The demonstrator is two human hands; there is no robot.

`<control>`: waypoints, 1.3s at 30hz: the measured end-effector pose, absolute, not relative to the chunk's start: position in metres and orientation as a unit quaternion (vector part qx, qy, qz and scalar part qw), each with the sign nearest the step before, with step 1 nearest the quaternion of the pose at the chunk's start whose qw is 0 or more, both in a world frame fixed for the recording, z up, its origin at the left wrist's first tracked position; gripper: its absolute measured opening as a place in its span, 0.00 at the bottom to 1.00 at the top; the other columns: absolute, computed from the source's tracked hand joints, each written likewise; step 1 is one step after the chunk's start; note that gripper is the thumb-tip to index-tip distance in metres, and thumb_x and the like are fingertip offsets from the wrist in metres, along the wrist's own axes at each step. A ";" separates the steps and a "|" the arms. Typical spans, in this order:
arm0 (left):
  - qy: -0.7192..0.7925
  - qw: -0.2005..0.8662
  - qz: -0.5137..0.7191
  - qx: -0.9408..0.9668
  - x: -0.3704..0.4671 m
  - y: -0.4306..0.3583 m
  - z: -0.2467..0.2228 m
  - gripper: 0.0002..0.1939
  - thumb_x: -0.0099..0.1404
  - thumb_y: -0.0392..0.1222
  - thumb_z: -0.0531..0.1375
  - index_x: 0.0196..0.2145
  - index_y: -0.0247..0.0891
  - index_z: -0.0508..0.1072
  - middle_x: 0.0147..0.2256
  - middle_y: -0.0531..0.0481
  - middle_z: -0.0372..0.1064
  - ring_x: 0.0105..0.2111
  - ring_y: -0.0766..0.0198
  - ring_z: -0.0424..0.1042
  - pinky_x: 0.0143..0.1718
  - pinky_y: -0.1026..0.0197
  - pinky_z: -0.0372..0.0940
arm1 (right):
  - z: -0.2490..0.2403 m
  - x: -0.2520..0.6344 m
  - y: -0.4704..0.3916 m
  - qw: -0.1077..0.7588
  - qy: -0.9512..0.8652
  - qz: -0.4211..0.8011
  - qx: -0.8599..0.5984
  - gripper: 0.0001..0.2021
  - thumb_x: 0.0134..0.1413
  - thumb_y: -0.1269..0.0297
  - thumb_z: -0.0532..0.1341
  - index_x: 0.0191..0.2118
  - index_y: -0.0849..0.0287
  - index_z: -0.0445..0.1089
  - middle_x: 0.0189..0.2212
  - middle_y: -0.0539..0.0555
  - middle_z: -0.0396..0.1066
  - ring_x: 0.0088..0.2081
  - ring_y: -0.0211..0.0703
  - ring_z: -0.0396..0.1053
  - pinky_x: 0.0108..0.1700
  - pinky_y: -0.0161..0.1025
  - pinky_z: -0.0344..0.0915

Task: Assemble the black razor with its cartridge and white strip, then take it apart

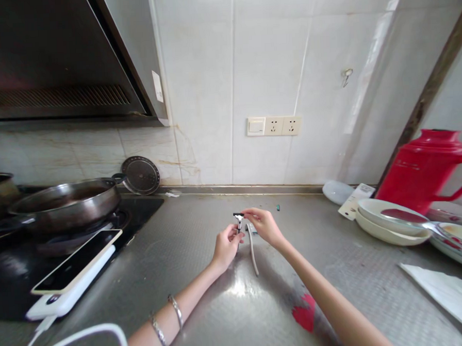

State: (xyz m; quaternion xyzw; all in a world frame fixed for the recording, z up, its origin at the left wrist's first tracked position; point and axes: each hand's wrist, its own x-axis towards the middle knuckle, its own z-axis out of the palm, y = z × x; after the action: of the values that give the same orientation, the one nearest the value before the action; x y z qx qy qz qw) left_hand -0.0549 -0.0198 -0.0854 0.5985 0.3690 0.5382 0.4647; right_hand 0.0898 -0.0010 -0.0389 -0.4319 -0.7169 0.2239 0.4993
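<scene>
Over the middle of the metal counter, both of my hands meet at a small black-and-silver object (pixel 239 220), too small to name for certain. My left hand (pixel 226 246) pinches its lower part between thumb and fingers. From the right, my right hand (pixel 265 227) closes its fingertips on the dark bar across its top. Just behind and below the fingers, a short pale grey cord-like strip (pixel 253 254) lies on the counter beside a small grey piece, partly hidden by my right hand. A tiny teal piece (pixel 278 207) lies farther back.
Left, a steel pan (pixel 68 205) sits on the black stove, with a phone (pixel 78 261) on a white power bank (pixel 72 284) and its cable. At right stand a red thermos jug (pixel 424 168), stacked bowls (pixel 389 229) and white paper (pixel 446 291). Wall sockets (pixel 283 126) are behind.
</scene>
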 end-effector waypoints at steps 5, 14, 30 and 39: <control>0.372 0.470 0.539 0.592 -0.053 -0.023 -0.082 0.09 0.55 0.40 0.58 0.34 0.34 0.69 0.28 0.49 0.71 0.24 0.66 0.71 0.27 0.66 0.64 | -0.039 0.091 -0.002 0.496 -0.723 0.214 -0.431 0.11 0.53 0.66 0.53 0.35 0.57 0.73 0.33 0.54 0.75 0.37 0.43 0.71 0.39 0.38 0.63; 0.382 0.490 0.546 0.563 -0.048 -0.032 -0.072 0.10 0.53 0.41 0.60 0.33 0.34 0.68 0.25 0.49 0.70 0.24 0.63 0.71 0.22 0.65 0.63 | -0.034 0.090 -0.006 0.487 -0.731 0.200 -0.434 0.10 0.53 0.66 0.53 0.34 0.57 0.72 0.32 0.54 0.75 0.37 0.43 0.70 0.39 0.38 0.63; 0.391 0.482 0.534 0.574 -0.051 -0.025 -0.070 0.10 0.52 0.38 0.60 0.33 0.32 0.70 0.24 0.50 0.70 0.18 0.68 0.67 0.18 0.67 0.61 | -0.026 0.090 -0.009 0.483 -0.744 0.187 -0.421 0.10 0.53 0.66 0.52 0.34 0.59 0.71 0.31 0.54 0.74 0.35 0.42 0.70 0.37 0.37 0.64; 0.382 0.489 0.531 0.577 -0.053 -0.029 -0.062 0.09 0.51 0.39 0.60 0.31 0.33 0.69 0.25 0.49 0.71 0.21 0.65 0.70 0.20 0.67 0.62 | -0.034 0.094 -0.002 0.494 -0.727 0.241 -0.411 0.12 0.53 0.62 0.53 0.37 0.58 0.71 0.33 0.55 0.74 0.36 0.42 0.71 0.36 0.37 0.65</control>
State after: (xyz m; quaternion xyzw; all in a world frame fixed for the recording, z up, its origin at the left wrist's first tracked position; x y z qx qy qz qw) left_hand -0.0528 -0.0286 -0.0615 0.5768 0.3822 0.5312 0.4890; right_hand 0.0936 -0.0022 -0.0339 -0.4112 -0.7273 0.2412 0.4938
